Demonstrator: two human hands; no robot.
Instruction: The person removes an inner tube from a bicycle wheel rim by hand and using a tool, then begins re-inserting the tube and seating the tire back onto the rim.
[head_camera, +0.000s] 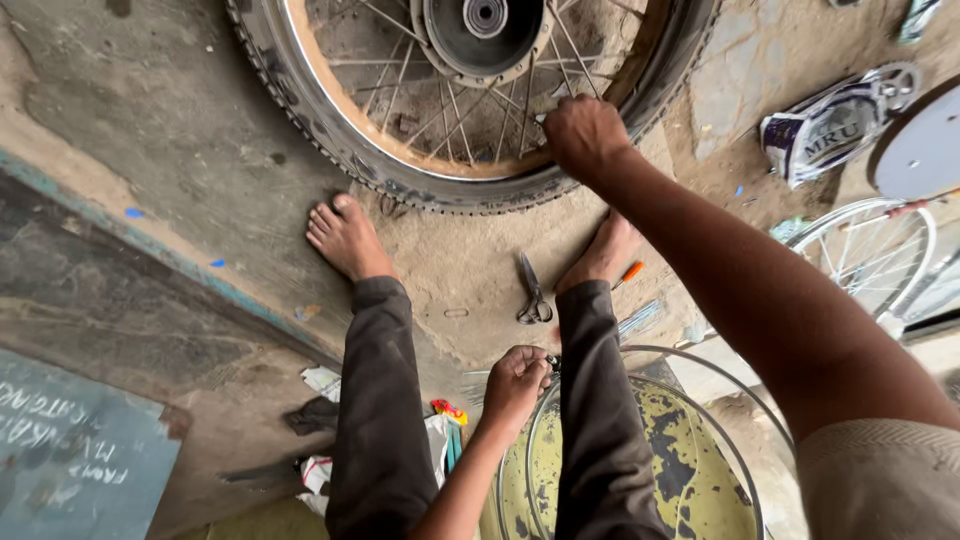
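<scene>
Head view shows the spoked motorcycle wheel, tyre still on, lying on the ground ahead, the right hand in a closed grip at its spokes, the left hand fisted around a bare rim near scissors.

wheel: at 12 o'clock, before both feet
scissors: between the feet
bare rim: at 3 o'clock

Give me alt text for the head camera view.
Seen from above, a seated person's right hand reaches into the spokes of a motorcycle wheel lying on the ground; the left hand grips a bare metal rim between their legs. Scissors lie between bare feet.
</scene>
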